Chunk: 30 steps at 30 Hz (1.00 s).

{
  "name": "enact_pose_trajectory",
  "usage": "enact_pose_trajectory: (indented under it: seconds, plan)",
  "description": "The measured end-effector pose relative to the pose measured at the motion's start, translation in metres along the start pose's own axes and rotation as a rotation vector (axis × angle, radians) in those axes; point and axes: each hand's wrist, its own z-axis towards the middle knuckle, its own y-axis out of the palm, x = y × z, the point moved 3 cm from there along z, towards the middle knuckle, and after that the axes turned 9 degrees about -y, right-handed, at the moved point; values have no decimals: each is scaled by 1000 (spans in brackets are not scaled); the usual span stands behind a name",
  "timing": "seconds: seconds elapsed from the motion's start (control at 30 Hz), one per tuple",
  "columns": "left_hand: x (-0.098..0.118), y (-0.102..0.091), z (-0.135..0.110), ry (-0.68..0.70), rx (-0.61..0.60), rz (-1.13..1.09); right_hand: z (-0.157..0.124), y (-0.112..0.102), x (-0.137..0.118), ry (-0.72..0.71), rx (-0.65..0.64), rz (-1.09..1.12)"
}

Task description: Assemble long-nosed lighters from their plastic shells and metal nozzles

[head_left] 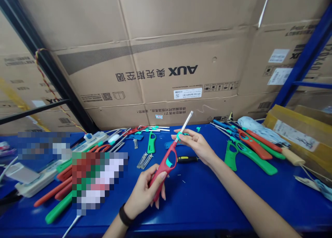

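A red long-necked gas lighter (166,163) with a turquoise trigger is held up at a slant in front of me. My left hand (145,188) wraps round the lower part of its red handle. Near the base of the metal tube, my right hand (194,143) pinches a small green collar (178,136) between thumb and fingers. Just behind the handle lies a black and yellow screwdriver (187,159). To the left of the lighter are a green handle half (151,143) and several clear fuel tanks (146,161). Tiny screws (183,181) lie beside it.
More lighters (256,155) are piled on the right, near a yellow-taped cardboard box (298,131). Red and green lighters (59,203) and a white power strip (31,186) lie on the left. Large cartons (155,51) stand behind the blue table (202,210).
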Motion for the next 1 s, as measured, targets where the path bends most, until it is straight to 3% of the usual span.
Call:
enact_pose_trajectory:
  seconds: [0.37,0.53,0.7,0.9,1.0]
  plan:
    - [-1,-1,0,19,19,-7,-4,9,5,9,-97,-157]
    - [1,-1,-2,55,67,64,-7,12,13,91,-135,-67]
    - [0,-2,-2,58,108,130,-8,13,19,103,-86,-78]
    - [2,-2,-3,113,248,348,-9,14,25,97,-46,-138]
    - [3,-3,-3,90,244,359,-9,15,27,72,-34,-166]
